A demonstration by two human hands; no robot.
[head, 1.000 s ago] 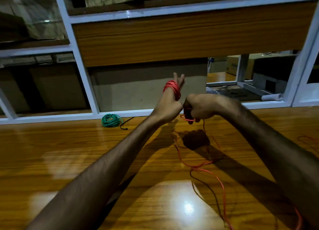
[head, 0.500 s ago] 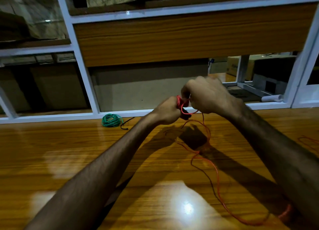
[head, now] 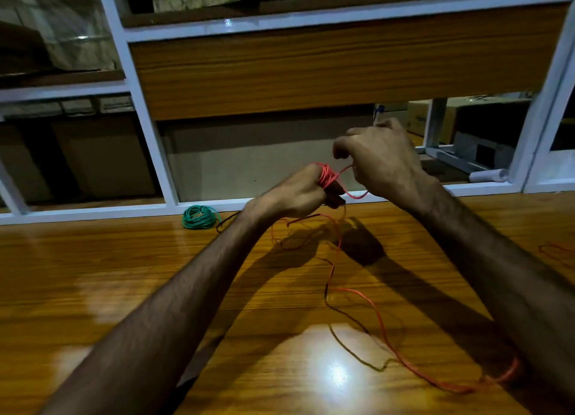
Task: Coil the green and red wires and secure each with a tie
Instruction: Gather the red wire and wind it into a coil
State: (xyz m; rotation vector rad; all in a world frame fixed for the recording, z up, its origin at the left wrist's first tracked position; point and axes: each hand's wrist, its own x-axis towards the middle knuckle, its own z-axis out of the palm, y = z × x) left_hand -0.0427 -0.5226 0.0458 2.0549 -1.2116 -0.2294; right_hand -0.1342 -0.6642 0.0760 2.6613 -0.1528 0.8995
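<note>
Since half a second ago the right hand (head: 381, 162) is lifting up and right of the left hand (head: 298, 193), drawing a short span of red wire (head: 326, 176) taut between them. It is pinching that strand, while the left hand's fingers are carrying the red turns. Slack is trailing near and right over the counter (head: 124, 274). Far left, the green wire (head: 199, 217) is lying already coiled.

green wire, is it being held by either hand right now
No, the green wire lies coiled on the table, apart from both hands, which work the red wire.
</note>
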